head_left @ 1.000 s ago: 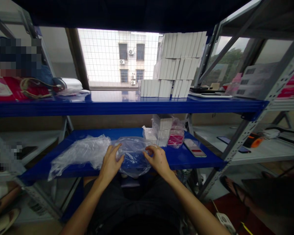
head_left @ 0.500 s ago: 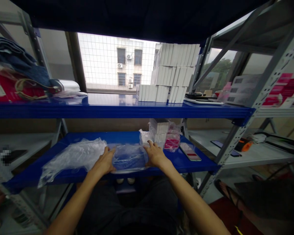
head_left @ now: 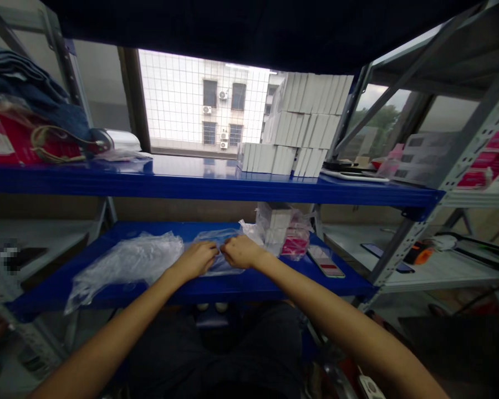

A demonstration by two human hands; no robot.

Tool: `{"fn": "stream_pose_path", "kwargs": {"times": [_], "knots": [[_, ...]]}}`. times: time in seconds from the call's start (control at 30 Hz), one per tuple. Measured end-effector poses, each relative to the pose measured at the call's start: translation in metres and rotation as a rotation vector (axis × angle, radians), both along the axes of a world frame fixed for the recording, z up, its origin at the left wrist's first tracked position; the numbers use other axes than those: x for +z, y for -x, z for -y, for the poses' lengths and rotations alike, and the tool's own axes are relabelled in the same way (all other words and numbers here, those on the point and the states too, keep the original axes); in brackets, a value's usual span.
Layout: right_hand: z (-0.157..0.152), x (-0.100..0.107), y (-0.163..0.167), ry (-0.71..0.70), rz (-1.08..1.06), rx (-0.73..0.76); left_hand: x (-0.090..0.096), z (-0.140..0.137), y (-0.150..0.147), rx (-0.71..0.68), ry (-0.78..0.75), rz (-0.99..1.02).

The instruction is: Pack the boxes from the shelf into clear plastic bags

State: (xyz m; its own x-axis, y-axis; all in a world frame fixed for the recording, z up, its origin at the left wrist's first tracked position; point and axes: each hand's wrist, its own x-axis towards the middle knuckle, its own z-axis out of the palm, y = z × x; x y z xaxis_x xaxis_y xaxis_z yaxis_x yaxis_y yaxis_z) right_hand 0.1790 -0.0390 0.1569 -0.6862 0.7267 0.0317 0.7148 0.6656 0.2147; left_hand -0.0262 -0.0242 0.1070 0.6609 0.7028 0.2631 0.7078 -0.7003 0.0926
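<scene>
A blue worktop (head_left: 221, 289) spans the lower centre of the frame, a heap of crumpled plastic (head_left: 133, 257) lying on it left of centre. A clear plastic bag (head_left: 222, 267) lies mid-frame under the left hand (head_left: 197, 259) and right hand (head_left: 242, 251), both curled, just beside each other; whether they pinch it cannot be determined. Phone (head_left: 326, 261) noted right of centre

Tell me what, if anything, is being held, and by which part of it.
The left grip and right grip sit close together at the middle of some clear plastic film; whether they pinch it cannot be told.
</scene>
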Motion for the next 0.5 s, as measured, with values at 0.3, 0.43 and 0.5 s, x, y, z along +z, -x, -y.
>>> {"fn": "stream_pose_path", "kwargs": {"times": [0.3,0.43,0.5], "knots": [[-0.032,-0.018,0.001,0.287,0.149,-0.128,-0.034,-0.030,0.002,0.151,0.156,-0.085],[-0.036,-0.024,-0.001,0.282,0.090,-0.136,-0.033,-0.033,0.003,0.189,0.140,-0.204],[-0.036,-0.028,-0.002,0.238,0.023,-0.163,-0.033,-0.032,0.003,0.187,0.165,-0.212]]}}
